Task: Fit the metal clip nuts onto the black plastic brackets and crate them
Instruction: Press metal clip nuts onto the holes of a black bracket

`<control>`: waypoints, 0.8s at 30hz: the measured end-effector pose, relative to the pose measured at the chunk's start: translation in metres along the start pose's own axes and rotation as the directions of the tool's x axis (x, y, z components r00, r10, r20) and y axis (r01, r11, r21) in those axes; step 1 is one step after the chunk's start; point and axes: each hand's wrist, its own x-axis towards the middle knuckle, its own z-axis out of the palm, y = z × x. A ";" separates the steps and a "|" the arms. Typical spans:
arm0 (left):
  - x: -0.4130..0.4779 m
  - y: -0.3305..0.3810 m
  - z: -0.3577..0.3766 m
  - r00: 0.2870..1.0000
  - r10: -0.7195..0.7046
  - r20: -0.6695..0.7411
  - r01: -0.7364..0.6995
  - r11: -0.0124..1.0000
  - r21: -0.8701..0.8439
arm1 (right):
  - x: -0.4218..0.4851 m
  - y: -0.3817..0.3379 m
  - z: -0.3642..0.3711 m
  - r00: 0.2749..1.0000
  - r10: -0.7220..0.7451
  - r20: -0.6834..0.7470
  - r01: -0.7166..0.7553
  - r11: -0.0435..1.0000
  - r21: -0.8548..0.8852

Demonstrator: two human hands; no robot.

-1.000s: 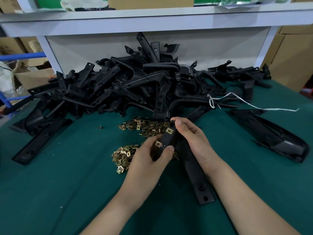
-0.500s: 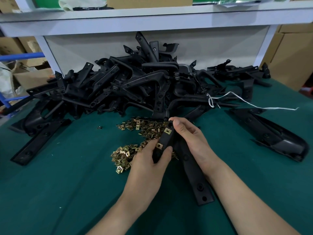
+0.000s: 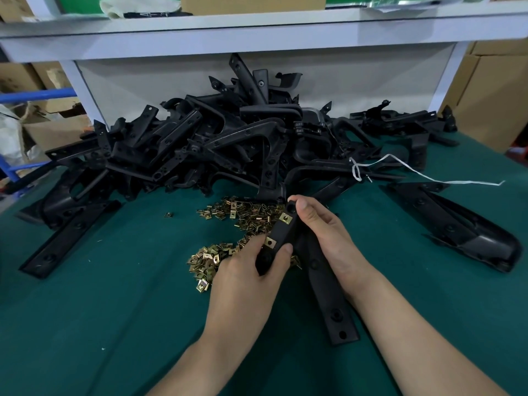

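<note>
— What are the fingers doing?

— The left thumb (image 3: 285,249) presses on the face of a bracket (image 3: 278,234), and the rest of the left hand (image 3: 245,278) curls round its lower end. The right thumb (image 3: 303,206) sits by the bracket's top end, with the right hand (image 3: 325,232) wrapped along its far edge. Both hands grip the same piece.

— Where is the bracket?

— It is held tilted just above the table (image 3: 114,310), in the middle, with its top end leaning away. Two nuts are clipped on its left edge: the upper nut (image 3: 285,218) is near the right thumb and the lower nut (image 3: 269,242) is just above the left thumb.

— And below the hands?

— A long black strip (image 3: 328,295) runs under the right wrist towards the near edge. I cannot tell whether it belongs to the held bracket.

— The loose nuts?

— One pile (image 3: 245,215) lies just behind the hands and a second pile (image 3: 204,260) is beside the left knuckles. A stray nut (image 3: 169,214) sits apart to the left.

— Farther out?

— A heap (image 3: 228,144) of black brackets fills the back of the table against a white shelf (image 3: 257,27). A white string (image 3: 423,175) trails from its right side. A flat bracket (image 3: 65,241) lies at the left and a bulky one (image 3: 457,227) at the right. Cardboard boxes (image 3: 491,92) stand beyond the right corner.
</note>
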 end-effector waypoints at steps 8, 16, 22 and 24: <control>0.000 -0.002 0.000 1.000 0.016 0.001 -0.016 1.000 -0.023 | -0.001 -0.001 0.000 1.000 0.012 -0.001 -0.012 1.000 0.011; 0.001 -0.003 -0.001 0.999 0.028 0.022 -0.026 0.996 -0.080 | 0.000 -0.001 0.000 1.000 0.006 0.006 -0.006 1.000 0.014; 0.000 -0.002 -0.001 0.999 0.048 0.003 -0.048 0.997 -0.056 | 0.000 0.001 -0.003 0.997 0.024 0.069 -0.032 0.993 0.112; -0.001 0.001 0.000 0.998 0.047 -0.029 -0.049 0.997 -0.059 | -0.001 0.001 -0.005 0.990 0.040 0.134 -0.069 0.973 0.220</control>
